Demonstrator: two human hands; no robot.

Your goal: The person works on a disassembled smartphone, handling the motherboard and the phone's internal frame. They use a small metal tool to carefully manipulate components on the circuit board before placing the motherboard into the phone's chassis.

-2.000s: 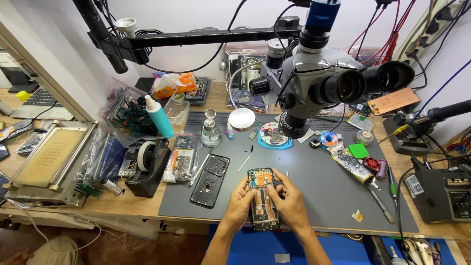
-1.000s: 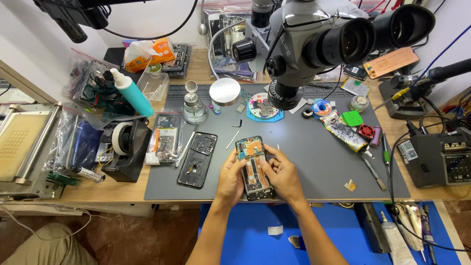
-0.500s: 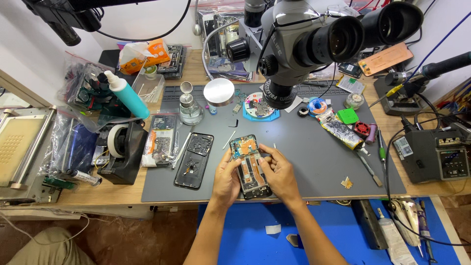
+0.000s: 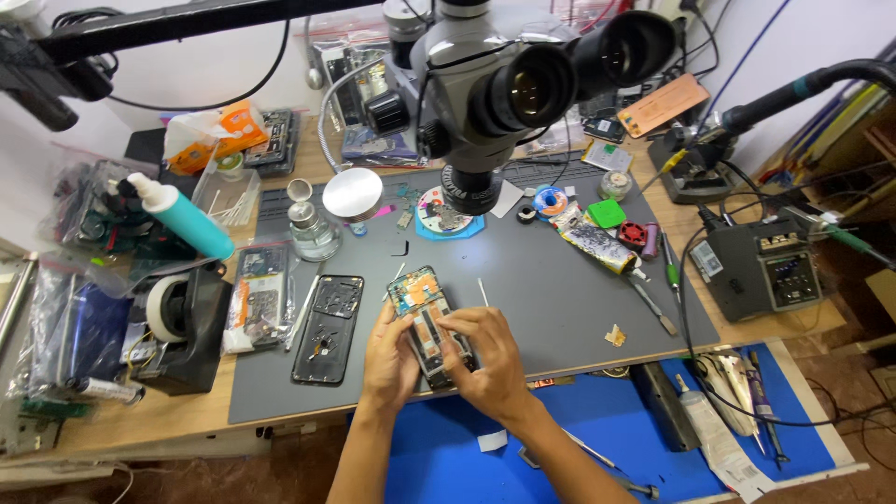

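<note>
An opened smartphone (image 4: 420, 303) with its insides showing lies on the grey work mat (image 4: 541, 280), near the mat's front edge. My left hand (image 4: 389, 362) grips the phone's left side. My right hand (image 4: 490, 359) rests on its lower right part, fingers bent over the board; whether it pinches a small part there is hidden. A black phone back frame (image 4: 327, 327) lies flat on the mat to the left of my hands.
A stereo microscope (image 4: 504, 93) hangs over the mat's back. A tape dispenser (image 4: 182, 322), teal squeeze bottle (image 4: 182, 217) and glass bottle (image 4: 313, 229) stand at left. A soldering station (image 4: 765, 266), tweezers (image 4: 653, 303) and small parts lie at right.
The camera has moved closer and lower, so the mat and microscope fill more of the view. Both hands stay on the phone in about the same grip.
</note>
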